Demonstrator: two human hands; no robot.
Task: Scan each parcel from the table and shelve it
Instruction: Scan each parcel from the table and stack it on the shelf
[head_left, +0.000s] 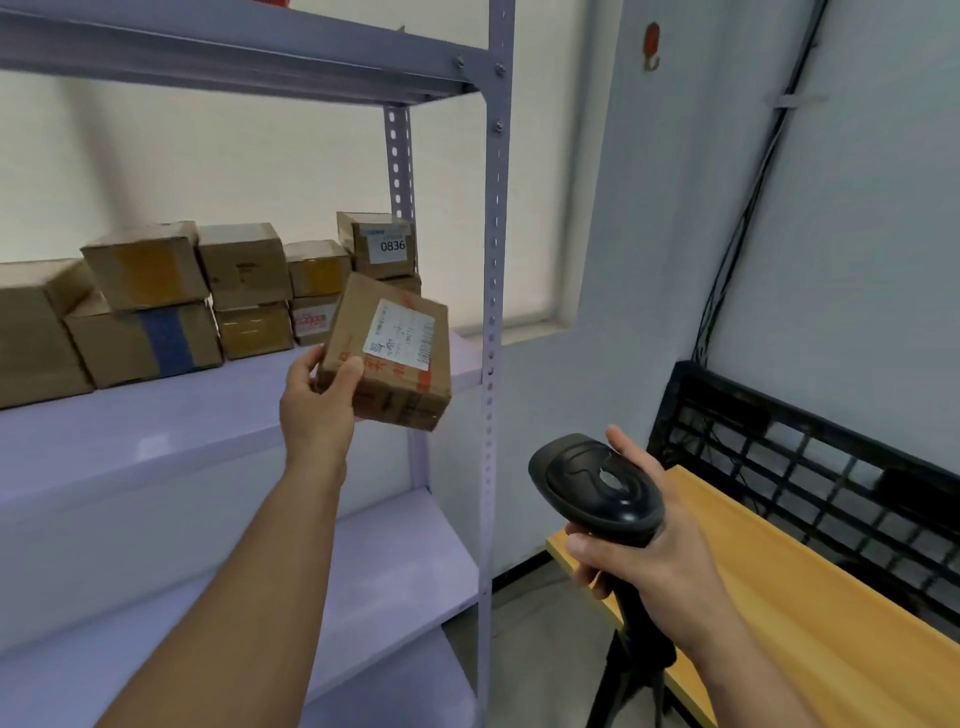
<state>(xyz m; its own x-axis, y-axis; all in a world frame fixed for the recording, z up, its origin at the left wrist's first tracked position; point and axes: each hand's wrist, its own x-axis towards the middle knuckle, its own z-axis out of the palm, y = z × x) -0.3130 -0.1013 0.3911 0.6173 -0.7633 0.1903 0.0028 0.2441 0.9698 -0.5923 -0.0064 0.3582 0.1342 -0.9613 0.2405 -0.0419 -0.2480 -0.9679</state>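
My left hand (314, 400) grips a brown cardboard parcel (400, 374) by its lower left corner, holding it tilted in the air in front of the middle shelf (208, 415). A white label with a barcode faces me. My right hand (644, 551) holds a black handheld scanner (597, 483) by its handle, lower and to the right of the parcel, its head pointing up and left. Several cardboard parcels (244, 265) are stacked in two layers at the back of the middle shelf.
The lilac metal rack has a perforated front post (491, 312) just right of the held parcel, an upper shelf (234, 52) and a lower shelf (405, 561). A wooden table (810, 613) with a black mesh back panel (810, 457) stands at the right.
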